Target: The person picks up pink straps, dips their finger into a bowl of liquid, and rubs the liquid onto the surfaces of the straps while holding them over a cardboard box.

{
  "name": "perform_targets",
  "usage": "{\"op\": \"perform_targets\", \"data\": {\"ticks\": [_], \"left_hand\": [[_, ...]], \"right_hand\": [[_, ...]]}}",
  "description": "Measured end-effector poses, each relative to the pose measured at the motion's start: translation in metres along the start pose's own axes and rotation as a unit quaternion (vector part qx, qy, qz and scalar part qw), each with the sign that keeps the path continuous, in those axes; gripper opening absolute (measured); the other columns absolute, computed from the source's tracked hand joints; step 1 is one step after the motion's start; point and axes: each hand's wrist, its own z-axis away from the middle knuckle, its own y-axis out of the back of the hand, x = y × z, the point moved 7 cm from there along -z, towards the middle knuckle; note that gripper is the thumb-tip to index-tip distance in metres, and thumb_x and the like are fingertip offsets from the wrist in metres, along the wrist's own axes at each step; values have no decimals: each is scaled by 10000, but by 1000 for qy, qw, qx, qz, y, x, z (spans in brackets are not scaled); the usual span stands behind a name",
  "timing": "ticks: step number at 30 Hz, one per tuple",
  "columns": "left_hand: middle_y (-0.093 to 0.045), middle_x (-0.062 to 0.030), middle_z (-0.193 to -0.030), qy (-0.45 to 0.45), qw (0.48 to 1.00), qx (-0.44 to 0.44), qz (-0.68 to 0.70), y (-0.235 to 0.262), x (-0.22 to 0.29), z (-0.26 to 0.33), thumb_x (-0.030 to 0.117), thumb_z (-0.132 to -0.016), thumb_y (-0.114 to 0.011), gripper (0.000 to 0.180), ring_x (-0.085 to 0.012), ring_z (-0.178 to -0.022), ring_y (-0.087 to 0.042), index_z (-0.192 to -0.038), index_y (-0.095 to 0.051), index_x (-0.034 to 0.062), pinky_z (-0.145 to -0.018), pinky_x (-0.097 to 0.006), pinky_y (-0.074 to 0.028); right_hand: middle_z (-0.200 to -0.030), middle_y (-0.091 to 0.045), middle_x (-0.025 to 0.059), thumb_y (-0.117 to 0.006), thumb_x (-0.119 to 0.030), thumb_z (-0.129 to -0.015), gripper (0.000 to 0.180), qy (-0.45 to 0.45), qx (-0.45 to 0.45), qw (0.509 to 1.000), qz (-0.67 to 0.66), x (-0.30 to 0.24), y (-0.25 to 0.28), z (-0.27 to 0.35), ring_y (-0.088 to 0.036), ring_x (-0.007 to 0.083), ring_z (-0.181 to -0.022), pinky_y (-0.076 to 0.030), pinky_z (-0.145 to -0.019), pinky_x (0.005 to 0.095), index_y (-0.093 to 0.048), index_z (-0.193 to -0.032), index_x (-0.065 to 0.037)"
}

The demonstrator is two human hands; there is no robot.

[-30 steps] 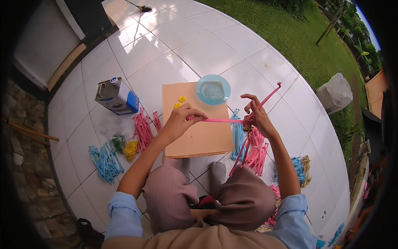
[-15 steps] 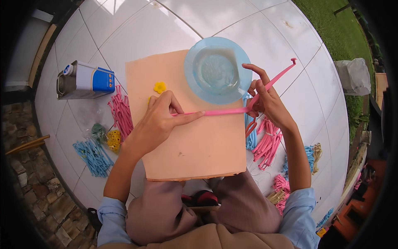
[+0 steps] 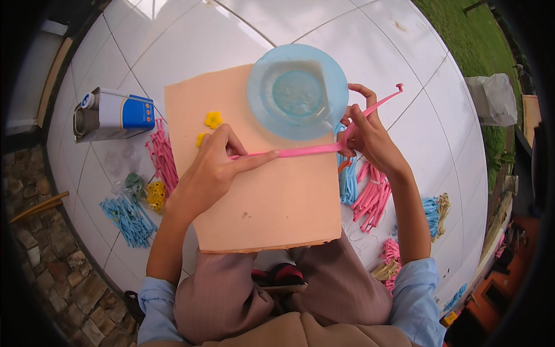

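A pink strap [image 3: 309,150] is held over the near side of a blue plate [image 3: 257,92], its long axis running nearly level across a tan board [image 3: 266,202] and rising slightly rightward. At the right hand [image 3: 373,139] it bends, and its free end slants up and right to a small knobbed tip. The left hand [image 3: 211,165] grips the other end narrowly, back upward, one digit stretched along the strap. The right hand holds the bend between its fingers, one finger raised and crooked. Both forearms angle inward from the lower edge. Yellow flower pieces [image 3: 213,120] lie beyond the left hand; a pink bundle [image 3: 373,199] lies right of the board.
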Motion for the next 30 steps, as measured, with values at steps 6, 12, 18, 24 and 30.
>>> {"op": "perform_targets", "data": {"ticks": [6, 12, 18, 24, 30], "left_hand": [[-388, -70, -800, 4, 1000, -14, 19, -1, -3, 2, 32, -723, -571, 393, -198, -769, -461, -1078, -670, 167, -698, -288, -441], [-384, -70, -802, -8, 1000, -17, -4, 1, 0, 1, 19, -720, -561, 403, -194, -764, -459, -1083, -667, 157, -695, -285, -442], [-376, -43, -804, 12, 1000, -5, 28, -1, -5, 2, -25, -678, -582, 470, -179, -779, -439, -1082, -672, 198, -744, -282, -397], [-372, -45, -793, 13, 1000, 4, 12, -1, -7, 3, -24, -674, -592, 463, -181, -783, -448, -1076, -674, 189, -794, -301, -401], [-353, -43, -776, 12, 999, -4, 38, -2, -11, 4, -57, -650, -608, 494, -173, -760, -446, -1081, -671, 178, -897, -333, -385]], "right_hand": [[-873, -406, 59, -507, -437, -900, 677, -100, -14, 991, -92, 14, -2, -6, -457, 114, -486, -366, -445, 245, -98, -1326, -105], [-853, -407, 58, -558, -349, -891, 698, -72, -23, 995, -71, 19, -3, -2, -465, 99, -508, -363, -427, 249, -84, -1343, -109], [-847, -373, 40, -544, -84, -887, 638, 108, 27, 993, -41, 5, -5, 5, -490, 76, -547, -409, -417, 213, -86, -1331, -122], [-894, -370, 54, -457, 14, -893, 580, 168, 87, 982, -4, -4, -10, 13, -482, 56, -508, -366, -381, 188, -96, -1315, -153], [-901, -363, 58, -444, 30, -895, 536, 166, 75, 983, 27, -6, -11, 14, -482, 61, -496, -377, -380, 202, -124, -1290, -140]]}}
